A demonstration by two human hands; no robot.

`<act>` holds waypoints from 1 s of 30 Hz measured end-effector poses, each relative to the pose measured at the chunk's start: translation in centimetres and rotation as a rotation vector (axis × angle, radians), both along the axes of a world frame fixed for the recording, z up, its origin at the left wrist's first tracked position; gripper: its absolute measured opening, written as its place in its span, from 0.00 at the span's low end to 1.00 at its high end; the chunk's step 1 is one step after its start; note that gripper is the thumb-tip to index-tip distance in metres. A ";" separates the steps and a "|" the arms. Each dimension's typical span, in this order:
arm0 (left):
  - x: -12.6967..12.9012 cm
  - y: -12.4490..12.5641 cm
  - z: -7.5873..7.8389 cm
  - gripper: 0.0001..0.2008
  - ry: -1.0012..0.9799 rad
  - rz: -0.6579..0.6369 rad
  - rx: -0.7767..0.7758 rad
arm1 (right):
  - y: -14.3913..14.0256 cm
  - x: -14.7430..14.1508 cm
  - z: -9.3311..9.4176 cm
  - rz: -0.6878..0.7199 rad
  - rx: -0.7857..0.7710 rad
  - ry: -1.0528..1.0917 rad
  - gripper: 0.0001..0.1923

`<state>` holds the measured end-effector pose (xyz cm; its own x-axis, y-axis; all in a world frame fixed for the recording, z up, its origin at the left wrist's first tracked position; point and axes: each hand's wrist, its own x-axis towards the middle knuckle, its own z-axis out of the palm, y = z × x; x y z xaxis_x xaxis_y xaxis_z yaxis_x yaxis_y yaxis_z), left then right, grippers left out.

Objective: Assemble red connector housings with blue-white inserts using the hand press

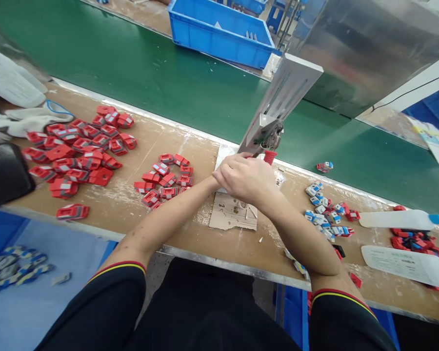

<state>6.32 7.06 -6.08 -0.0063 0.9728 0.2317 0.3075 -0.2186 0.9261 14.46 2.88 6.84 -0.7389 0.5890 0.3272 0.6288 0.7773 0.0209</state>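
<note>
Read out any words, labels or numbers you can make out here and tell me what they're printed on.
None can be read.
White bottle lying at the right: lines of print on its label, too small and blurred to read.
Paper at the far right edge: marks, blurred.
Cardboard piece below the hands: a few scribbles, not legible.
Red parts and blue crate: no text seen.

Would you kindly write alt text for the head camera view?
Both hands, the left hand and right hand, meet at a red-handled press on a workbench. Red parts lie left, blue-and-white parts right, a green conveyor behind.
</note>
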 end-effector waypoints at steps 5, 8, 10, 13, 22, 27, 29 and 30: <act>1.1 -0.4 0.3 0.14 0.123 0.173 -0.095 | 2.2 -1.4 -4.0 -0.152 0.014 -0.031 0.20; 0.1 -0.2 1.5 0.12 0.217 0.007 -0.054 | 1.9 -0.6 -2.9 -0.010 0.000 -0.007 0.21; -1.9 0.0 2.6 0.14 0.232 -0.139 0.002 | 0.4 1.0 -1.4 0.155 0.000 0.105 0.23; -7.4 -0.2 4.2 0.27 0.280 -0.213 0.065 | -2.9 5.0 0.4 0.266 0.023 0.428 0.23; -18.9 -3.9 4.5 0.08 1.097 -0.160 -0.046 | -5.1 12.3 -4.3 -0.251 -0.008 1.020 0.30; -17.3 -5.7 3.6 0.07 0.872 -0.059 0.002 | -4.8 12.7 -7.2 -0.269 -0.369 0.457 0.16; -16.7 -6.6 4.0 0.07 0.595 0.033 0.107 | -4.9 13.0 -7.9 -0.249 -0.461 0.371 0.13; -16.3 -7.1 4.3 0.08 0.420 0.075 0.150 | -4.9 13.0 -8.2 -0.240 -0.502 0.349 0.12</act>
<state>-10.00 -0.01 -1.76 0.0493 0.9286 0.3679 0.6700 -0.3039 0.6773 27.45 -2.03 -1.36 -0.4681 0.8679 0.1664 0.6899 0.4766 -0.5448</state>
